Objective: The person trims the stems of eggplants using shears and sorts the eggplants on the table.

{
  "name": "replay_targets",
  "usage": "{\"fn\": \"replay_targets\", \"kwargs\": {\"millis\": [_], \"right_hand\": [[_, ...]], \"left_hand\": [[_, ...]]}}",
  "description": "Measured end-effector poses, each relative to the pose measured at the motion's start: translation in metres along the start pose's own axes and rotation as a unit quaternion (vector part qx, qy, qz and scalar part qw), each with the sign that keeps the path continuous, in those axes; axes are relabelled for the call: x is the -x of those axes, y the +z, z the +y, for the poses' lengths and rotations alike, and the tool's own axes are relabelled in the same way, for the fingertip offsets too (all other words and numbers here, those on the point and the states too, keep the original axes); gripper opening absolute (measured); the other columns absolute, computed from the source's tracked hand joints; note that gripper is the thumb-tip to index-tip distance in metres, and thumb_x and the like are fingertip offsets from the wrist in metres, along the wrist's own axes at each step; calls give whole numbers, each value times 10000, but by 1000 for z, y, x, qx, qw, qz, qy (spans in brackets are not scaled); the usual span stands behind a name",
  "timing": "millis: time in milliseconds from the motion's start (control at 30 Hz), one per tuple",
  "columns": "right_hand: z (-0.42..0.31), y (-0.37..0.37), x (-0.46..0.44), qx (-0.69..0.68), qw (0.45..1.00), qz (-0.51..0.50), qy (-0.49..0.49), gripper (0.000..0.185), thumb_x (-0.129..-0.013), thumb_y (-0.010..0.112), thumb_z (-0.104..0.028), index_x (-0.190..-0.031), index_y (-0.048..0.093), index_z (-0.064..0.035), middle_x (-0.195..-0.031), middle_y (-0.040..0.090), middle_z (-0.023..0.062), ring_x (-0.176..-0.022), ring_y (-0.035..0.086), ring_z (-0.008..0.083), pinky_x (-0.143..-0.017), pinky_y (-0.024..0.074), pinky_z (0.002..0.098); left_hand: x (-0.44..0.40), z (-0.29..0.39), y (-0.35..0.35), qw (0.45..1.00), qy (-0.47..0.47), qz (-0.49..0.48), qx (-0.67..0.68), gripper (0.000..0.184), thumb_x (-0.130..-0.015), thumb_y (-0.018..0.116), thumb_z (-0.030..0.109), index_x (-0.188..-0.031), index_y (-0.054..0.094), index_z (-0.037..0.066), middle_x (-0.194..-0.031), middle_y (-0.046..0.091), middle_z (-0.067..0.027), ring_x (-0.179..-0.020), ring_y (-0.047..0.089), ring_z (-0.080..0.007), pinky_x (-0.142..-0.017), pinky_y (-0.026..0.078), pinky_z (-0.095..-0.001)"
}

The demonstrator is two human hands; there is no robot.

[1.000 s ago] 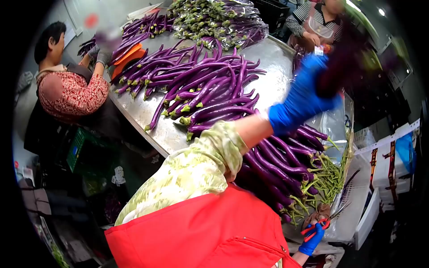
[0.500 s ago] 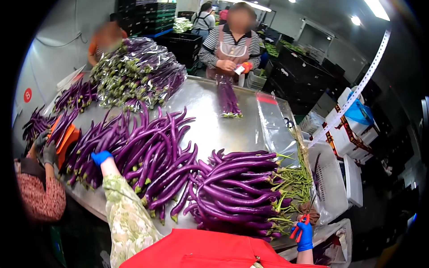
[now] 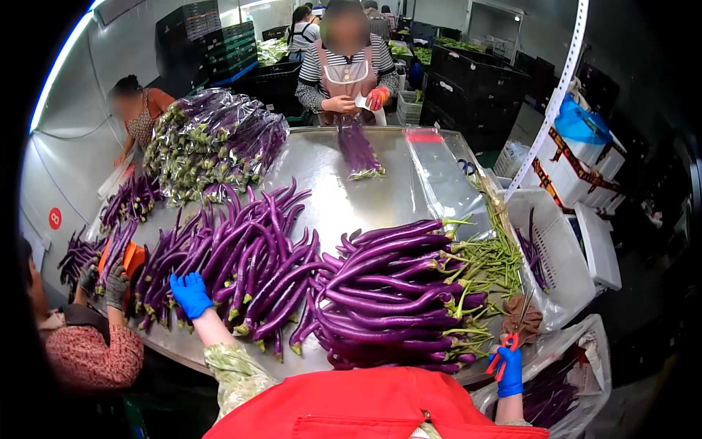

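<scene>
My left hand [image 3: 191, 294], in a blue glove, rests with its fingers spread on the near edge of the left eggplant pile [image 3: 252, 256]. Nothing shows in its grasp. My right hand [image 3: 507, 366], also blue-gloved, is closed on red-handled scissors [image 3: 506, 353], whose blades point up and away. It is at the near right corner, beside a brown cloth [image 3: 521, 316]. Between my hands lies a stack of long purple eggplants [image 3: 395, 296], stems to the right. Cut green stems [image 3: 501, 256] lie beyond those ends.
Bagged eggplants [image 3: 212, 143] are heaped at the back left of the metal table [image 3: 322, 164]. A co-worker across holds a bagged bunch [image 3: 356, 150]; another's gray-gloved hands are by an orange holder [image 3: 131, 260] at left. White crates [image 3: 556, 249] and a lined bin [image 3: 585, 388] stand right.
My left hand has come down from the raised, blurred position at right to the left pile, and its fingers are now spread. My right hand still holds the scissors. The view has turned.
</scene>
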State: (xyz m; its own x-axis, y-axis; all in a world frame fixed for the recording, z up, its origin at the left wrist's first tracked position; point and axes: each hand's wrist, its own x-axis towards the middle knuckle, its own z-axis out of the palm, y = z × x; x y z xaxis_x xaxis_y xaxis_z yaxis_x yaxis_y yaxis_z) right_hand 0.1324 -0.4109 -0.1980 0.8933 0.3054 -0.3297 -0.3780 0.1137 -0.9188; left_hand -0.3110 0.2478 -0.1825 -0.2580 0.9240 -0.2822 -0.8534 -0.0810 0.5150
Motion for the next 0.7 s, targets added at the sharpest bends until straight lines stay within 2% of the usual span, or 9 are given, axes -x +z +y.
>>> {"fn": "replay_targets", "kwargs": {"millis": [33,100,133,267,400,500,567,633,700], "right_hand": [[4,-1,0,-6,1000,-1,-4,516,-744,568,-70,-1238,429,-13,-789,568,98,-659,572,188,-587,505,301],[3,3,-2,-16,1000,-2,-11,499,-742,578,-88,-1216,435,-21,-774,576,88,-643,571,189,-579,505,299],[-1,8,2,-11,1000,-1,-1,521,-744,584,-95,-1234,428,-14,-774,575,87,-656,574,188,-591,507,295],[9,6,-3,-15,1000,-12,2,555,-748,598,-106,-1263,416,-8,-780,575,92,-672,581,191,-599,510,298],[19,-1,-5,-24,1000,-9,6,559,-760,596,-113,-1278,407,-17,-804,574,97,-670,582,195,-600,512,306],[24,-4,-5,-53,999,-3,10,516,-772,549,-49,-1271,420,-39,-830,557,88,-683,570,184,-607,501,294],[19,5,0,-91,996,5,5,481,-778,557,-58,-1241,431,-30,-825,551,81,-699,568,179,-618,495,294],[26,-2,-2,-68,998,-10,6,465,-776,577,-75,-1216,438,-20,-828,549,74,-705,567,174,-643,487,292],[29,-7,-4,-34,999,-5,30,540,-798,585,-109,-1297,400,-24,-876,578,88,-747,577,189,-674,494,299]], "left_hand": [[3,-1,5,999,0,29,20,465,-869,554,353,-1223,452,69,-1325,430,-126,-1180,457,-285,-963,403,-409],[22,-3,18,996,-11,-52,66,314,-884,537,295,-1105,566,74,-1177,572,-123,-1118,524,-285,-958,417,-418],[27,-3,21,988,-41,-136,54,222,-892,513,230,-1001,628,76,-1038,648,-113,-1037,586,-276,-945,434,-424],[54,-18,44,930,-74,-359,3,272,-905,466,179,-1094,626,65,-1139,626,-123,-1055,596,-252,-935,448,-411],[100,-38,83,951,-85,-295,-27,272,-908,479,177,-1113,623,71,-1163,620,-94,-1080,578,-240,-960,428,-397],[122,-60,101,908,-153,-388,-34,270,-898,512,178,-1119,623,67,-1180,612,-89,-1079,573,-239,-964,421,-398],[153,-78,121,896,-185,-397,-71,295,-895,525,172,-1160,603,70,-1193,605,-87,-1074,575,-241,-955,424,-389],[199,-101,139,872,-186,-425,-154,337,-888,542,175,-1205,571,62,-1195,601,-100,-1066,581,-245,-955,424,-377],[236,-124,149,816,-205,-481,-245,370,-879,562,177,-1223,547,40,-1181,601,-115,-1065,583,-244,-935,437,-353]]}}
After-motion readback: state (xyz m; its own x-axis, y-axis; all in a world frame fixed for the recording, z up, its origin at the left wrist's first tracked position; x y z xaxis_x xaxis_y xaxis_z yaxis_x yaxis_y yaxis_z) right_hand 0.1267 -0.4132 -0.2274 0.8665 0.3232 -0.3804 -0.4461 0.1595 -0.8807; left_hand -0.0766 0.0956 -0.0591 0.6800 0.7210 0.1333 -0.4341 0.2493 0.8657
